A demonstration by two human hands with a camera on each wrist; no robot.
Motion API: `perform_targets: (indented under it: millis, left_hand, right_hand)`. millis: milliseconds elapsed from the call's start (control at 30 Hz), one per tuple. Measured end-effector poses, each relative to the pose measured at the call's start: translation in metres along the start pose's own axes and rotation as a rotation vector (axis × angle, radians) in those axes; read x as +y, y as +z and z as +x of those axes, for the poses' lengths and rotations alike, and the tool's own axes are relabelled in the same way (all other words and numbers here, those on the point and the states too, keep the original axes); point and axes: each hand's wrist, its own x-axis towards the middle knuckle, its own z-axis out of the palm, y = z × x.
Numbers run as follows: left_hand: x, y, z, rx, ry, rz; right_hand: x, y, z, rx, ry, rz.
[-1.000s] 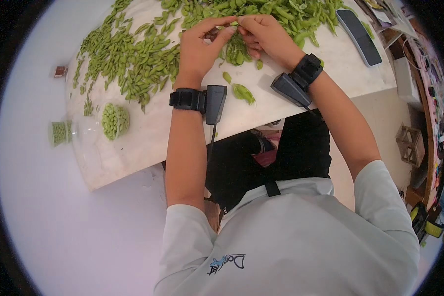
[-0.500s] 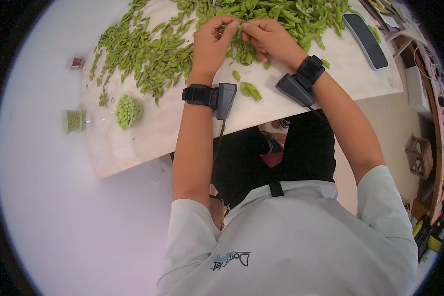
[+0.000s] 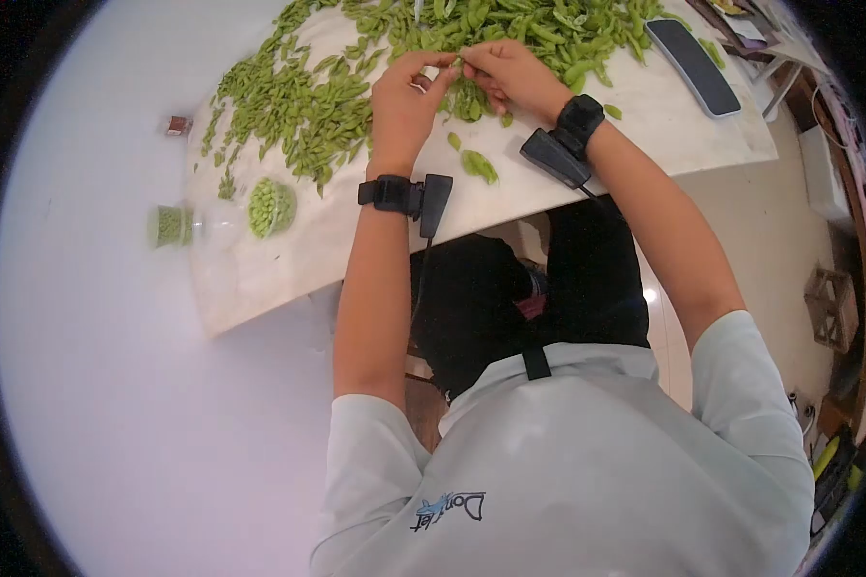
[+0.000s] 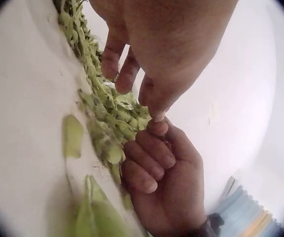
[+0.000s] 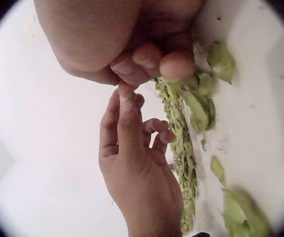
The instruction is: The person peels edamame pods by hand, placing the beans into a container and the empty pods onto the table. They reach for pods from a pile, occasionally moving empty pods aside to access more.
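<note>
Both hands meet at the fingertips above the near edge of a heap of green pods point(image 3: 318, 120). The left hand point(image 3: 406, 101) pinches a small green pod between thumb and index finger, a bit of it showing at the fingertips point(image 5: 128, 101) in the right wrist view. Against the same spot, the right hand point(image 3: 520, 79) holds its thumb and index finger on the pod, its other fingers curled in the left wrist view. Most of the pod is hidden by the fingers. Two loose pods, one larger point(image 3: 478, 166), lie on the table below the hands.
A clear container of shelled green beans point(image 3: 271, 207) lies at the table's left, with another tub of beans point(image 3: 168, 225) further left. A phone point(image 3: 693, 67) lies at the right of the white table point(image 3: 337, 231). A small reddish-brown item point(image 3: 177, 125) is near the left edge.
The head view has shifted, so the table items appear displaced. Both hands remain together at the fingertips, with a slight change in how the fingers are posed.
</note>
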Motion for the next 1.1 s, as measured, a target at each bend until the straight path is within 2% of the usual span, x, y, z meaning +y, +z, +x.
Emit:
perform_targets:
  millis: [67,167,367,433,467,567,633,700,800,867,900,933,1033,1100]
  left_hand:
    - [0.002,-0.001,-0.003,-0.032,-0.020,0.080]
    - [-0.002,0.003,-0.005,-0.069,-0.047,-0.037]
    - [0.014,-0.013,-0.007,-0.085,-0.106,0.100]
    - [0.008,-0.027,-0.014,0.018,-0.048,0.078]
    - [0.005,-0.036,-0.017,0.071,-0.017,0.068]
    - [0.002,-0.089,-0.035,0.168,-0.089,0.255]
    - [0.000,-0.127,-0.053,0.274,-0.108,0.246]
    - [-0.018,-0.169,-0.066,0.345,-0.176,0.438]
    - [-0.037,-0.212,-0.085,0.309,-0.367,0.547]
    - [-0.076,-0.227,-0.092,0.281,-0.291,0.636]
    - [-0.075,-0.226,-0.094,0.263,-0.252,0.680]
    - [-0.075,-0.223,-0.095,0.243,-0.356,0.687]
    - [-0.065,-0.198,-0.087,0.362,-0.140,0.631]
    - [-0.042,-0.161,-0.075,0.371,-0.022,0.549]
  right_hand:
    - [0.001,0.000,0.000,-0.001,-0.006,0.000]
    - [0.006,-0.001,0.001,-0.012,-0.023,-0.007]
    - [0.004,-0.001,-0.003,0.006,-0.030,0.016]
    - [0.004,0.000,-0.004,0.015,-0.019,0.059]
    - [0.003,0.000,-0.004,0.018,-0.015,0.079]
    - [0.006,-0.002,-0.003,-0.002,-0.023,0.063]
    - [0.006,-0.001,-0.004,0.030,-0.005,0.075]
    - [0.003,0.000,-0.005,0.057,-0.027,0.081]
    - [0.011,-0.004,-0.002,0.049,-0.084,0.116]
    - [0.008,-0.001,-0.006,0.082,-0.084,0.076]
    - [0.008,-0.001,-0.008,0.101,-0.084,0.056]
    - [0.008,-0.002,-0.008,0.070,-0.116,0.014]
    - [0.007,0.003,-0.019,0.068,-0.134,-0.070]
    - [0.003,0.007,-0.023,0.057,-0.123,-0.137]
